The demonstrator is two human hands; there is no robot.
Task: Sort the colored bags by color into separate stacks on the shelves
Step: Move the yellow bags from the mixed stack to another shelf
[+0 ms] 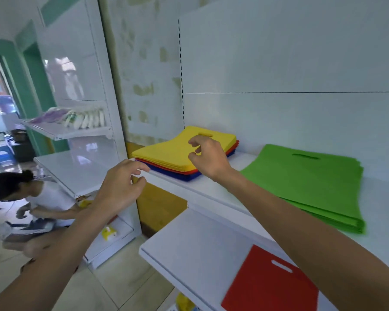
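A mixed stack lies at the left end of the upper shelf: yellow bags on top, red bags under them, blue bags at the bottom. My right hand hovers over the yellow bags with loosely curled fingers and holds nothing. My left hand is at the shelf's left front corner, fingers relaxed, empty. A stack of green bags lies to the right on the same shelf. One red bag lies flat on the lower shelf.
A white shelving unit stands to the left with packets on its upper board. A person crouches on the tiled floor by it. A doorway is at far left. Yellow items sit low under the shelves.
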